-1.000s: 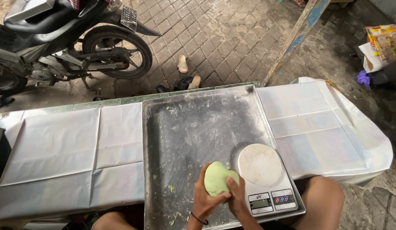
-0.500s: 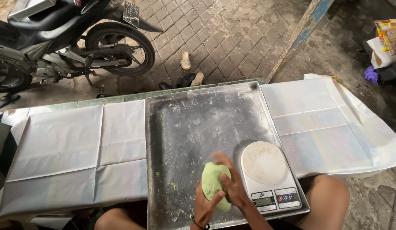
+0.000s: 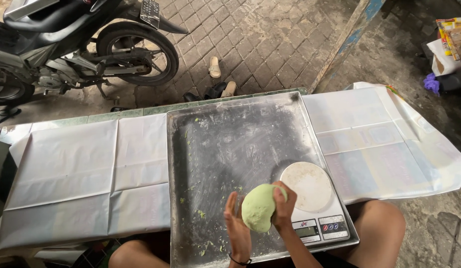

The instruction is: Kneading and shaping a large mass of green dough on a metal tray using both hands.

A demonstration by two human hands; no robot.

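Two bare hands are working one ball of pale green dough (image 3: 258,207) above the near part of a large metal tray (image 3: 225,144). The right hand (image 3: 283,208) is wrapping its fingers over the right and top side of the dough, its grip closing firmly around the lump. The left hand (image 3: 237,229) is lying flat and open against the dough's left side, palm touching it, fingers stretched upward, a dark band showing at the wrist. The dough is being held just above the tray, near its front edge and just left of a white kitchen scale (image 3: 314,201), which is sitting in the tray's near right corner with its round plate dusted with flour. Small green crumbs (image 3: 200,214) are lying scattered across the tray's floured surface, mostly on the left and near side. The tray is resting on a bench (image 3: 66,168) covered with white creased sheeting on both sides. Beyond the bench, on the paved ground, a motorcycle (image 3: 76,47) is standing far left, and a few sandals (image 3: 215,74) are lying near the middle.
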